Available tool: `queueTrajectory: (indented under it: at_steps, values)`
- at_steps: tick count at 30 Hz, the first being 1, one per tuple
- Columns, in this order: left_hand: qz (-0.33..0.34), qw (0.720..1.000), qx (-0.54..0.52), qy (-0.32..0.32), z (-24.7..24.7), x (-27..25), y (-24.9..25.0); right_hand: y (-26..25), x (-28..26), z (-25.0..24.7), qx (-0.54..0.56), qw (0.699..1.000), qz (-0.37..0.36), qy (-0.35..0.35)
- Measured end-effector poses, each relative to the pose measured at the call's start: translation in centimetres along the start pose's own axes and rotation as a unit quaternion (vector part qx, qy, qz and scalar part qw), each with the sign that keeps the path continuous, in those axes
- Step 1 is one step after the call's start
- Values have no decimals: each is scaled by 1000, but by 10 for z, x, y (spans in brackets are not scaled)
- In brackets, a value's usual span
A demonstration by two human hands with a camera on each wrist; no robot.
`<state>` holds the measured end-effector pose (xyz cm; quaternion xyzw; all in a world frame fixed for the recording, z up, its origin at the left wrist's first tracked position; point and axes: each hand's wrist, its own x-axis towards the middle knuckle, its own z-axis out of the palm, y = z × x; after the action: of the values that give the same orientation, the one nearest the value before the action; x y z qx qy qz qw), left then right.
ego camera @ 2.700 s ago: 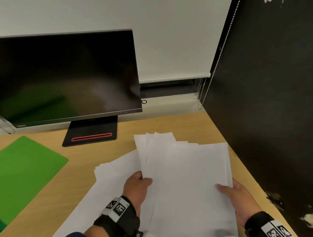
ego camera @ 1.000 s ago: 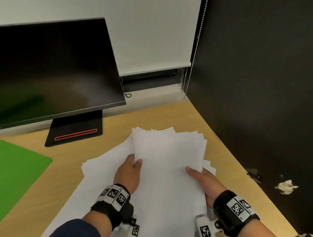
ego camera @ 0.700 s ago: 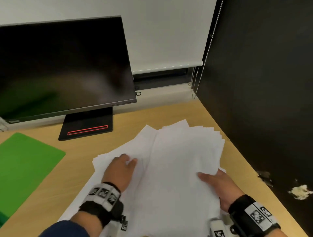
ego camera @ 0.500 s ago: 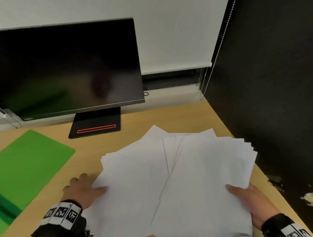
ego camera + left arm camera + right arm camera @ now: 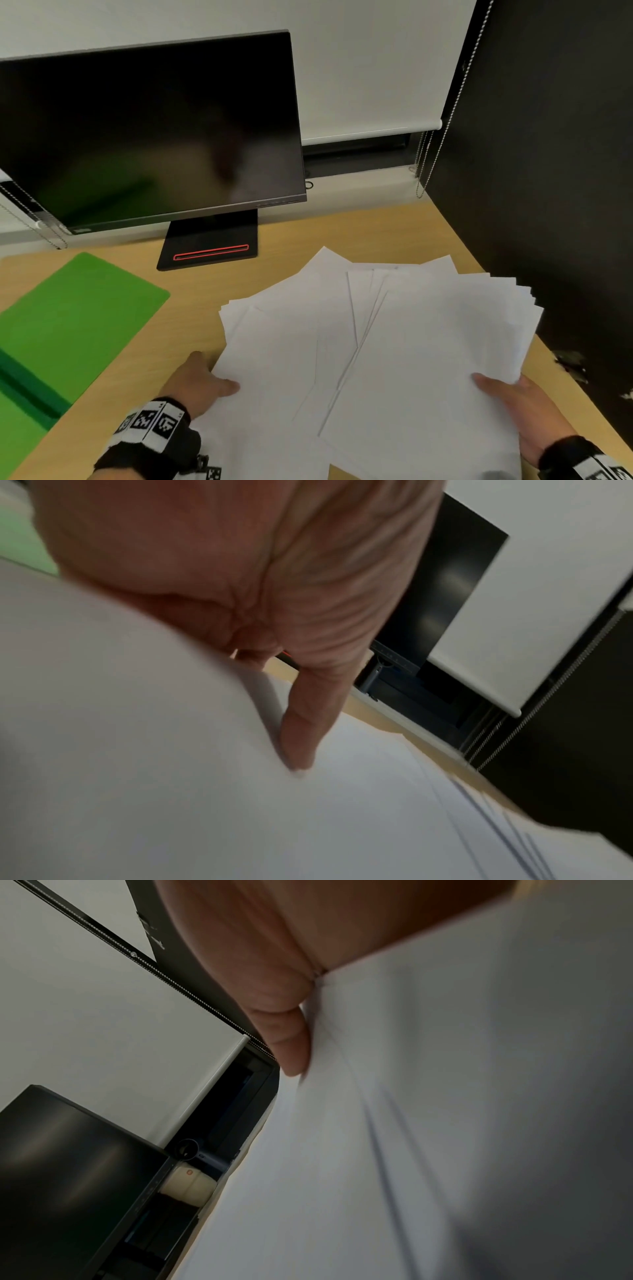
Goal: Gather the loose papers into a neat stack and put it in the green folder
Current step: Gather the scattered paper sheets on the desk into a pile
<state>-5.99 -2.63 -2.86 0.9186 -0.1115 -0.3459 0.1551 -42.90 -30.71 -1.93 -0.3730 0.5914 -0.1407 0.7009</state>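
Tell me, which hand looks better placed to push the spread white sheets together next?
Probably the left hand: it holds the outer edge of the fanned loose white paper sheets and can sweep them towards the right hand, which grips the tidier bundle.

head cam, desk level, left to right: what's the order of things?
green folder → left hand → loose papers → right hand → black panel. The monitor stands farther back, above the folder and left hand, so it is left out of the order.
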Motion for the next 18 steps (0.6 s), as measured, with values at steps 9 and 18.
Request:
queueTrajectory:
  at_steps: [9, 18]
  values:
    - [111, 989, 54, 82, -1, 17, 31, 6, 8, -6, -4, 1000, 24, 13]
    - [179, 959, 216, 48, -24, 67, 104, -3, -2, 6, -26, 999, 10, 46]
